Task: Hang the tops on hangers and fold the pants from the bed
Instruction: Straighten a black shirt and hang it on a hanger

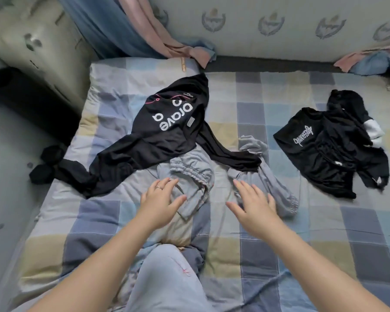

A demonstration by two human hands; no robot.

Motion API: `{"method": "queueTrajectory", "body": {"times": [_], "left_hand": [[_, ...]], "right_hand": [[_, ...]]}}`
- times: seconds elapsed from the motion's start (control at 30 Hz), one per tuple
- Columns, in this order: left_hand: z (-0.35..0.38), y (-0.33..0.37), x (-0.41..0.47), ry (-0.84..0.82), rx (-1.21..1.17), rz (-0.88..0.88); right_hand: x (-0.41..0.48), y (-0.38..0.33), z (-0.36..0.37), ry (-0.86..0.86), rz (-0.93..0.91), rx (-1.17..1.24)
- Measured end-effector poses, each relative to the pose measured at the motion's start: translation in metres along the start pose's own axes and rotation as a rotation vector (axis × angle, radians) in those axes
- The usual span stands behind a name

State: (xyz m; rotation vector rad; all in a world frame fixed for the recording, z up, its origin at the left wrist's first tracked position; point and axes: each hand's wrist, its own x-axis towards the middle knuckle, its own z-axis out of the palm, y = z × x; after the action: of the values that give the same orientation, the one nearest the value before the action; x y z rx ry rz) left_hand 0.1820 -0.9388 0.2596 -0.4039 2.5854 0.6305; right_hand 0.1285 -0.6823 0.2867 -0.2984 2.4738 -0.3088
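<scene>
Looking down, head view: L hand [160,199] and R hand [254,206] apart, fingers straight and spread, palms down over grey pants [189,174] mid checked bed [279,255]; contact can't tell. At 11 o'clock: black top w/ white lettering [162,131], 1 sleeve across pants. At 2 o'clock: 2nd black top [329,154], well apart.

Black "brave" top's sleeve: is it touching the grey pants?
Touching. The head view shows the sleeve lying across the grey pants, overlapping their fabric with no gap.
</scene>
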Motion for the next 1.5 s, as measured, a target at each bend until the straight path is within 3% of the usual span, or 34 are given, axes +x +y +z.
{"method": "queueTrajectory", "body": {"times": [0.13, 0.37, 0.5, 0.63, 0.77, 0.87, 0.93, 1.1, 1.2, 1.37, 1.5], "left_hand": [[-0.014, -0.075, 0.075, -0.052, -0.016, -0.085], [0.0, -0.174, 0.238, -0.044, -0.02, -0.151], [-0.003, -0.202, 0.332, 0.156, 0.015, -0.125], [0.014, -0.219, 0.417, 0.342, -0.152, -0.201], [0.065, -0.232, 0.445, 0.433, -0.166, -0.241], [0.078, -0.241, 0.457, 0.48, -0.21, -0.185], [0.081, -0.243, 0.462, 0.48, -0.224, -0.164], [0.083, -0.243, 0.464, 0.5, -0.283, -0.148], [0.084, -0.244, 0.465, 0.516, -0.288, -0.156], [0.075, -0.237, 0.458, 0.581, -0.267, -0.159], [0.067, -0.217, 0.392, 0.545, -0.311, -0.091]], "right_hand": [[0.093, -0.064, 0.012, -0.095, -0.002, -0.037], [0.281, -0.128, 0.047, -0.096, -0.054, -0.141], [0.378, -0.163, 0.053, 0.073, -0.151, -0.225], [0.469, -0.214, 0.047, 0.295, -0.264, -0.332], [0.534, -0.256, 0.052, 0.343, -0.338, -0.428], [0.568, -0.272, 0.06, 0.281, -0.38, -0.545], [0.583, -0.274, 0.062, 0.212, -0.321, -0.555], [0.586, -0.259, 0.066, 0.35, -0.34, -0.524], [0.575, -0.251, 0.064, 0.347, -0.361, -0.528], [0.52, -0.219, 0.061, 0.34, -0.332, -0.468], [0.453, -0.18, 0.061, 0.33, -0.266, -0.397]]}}
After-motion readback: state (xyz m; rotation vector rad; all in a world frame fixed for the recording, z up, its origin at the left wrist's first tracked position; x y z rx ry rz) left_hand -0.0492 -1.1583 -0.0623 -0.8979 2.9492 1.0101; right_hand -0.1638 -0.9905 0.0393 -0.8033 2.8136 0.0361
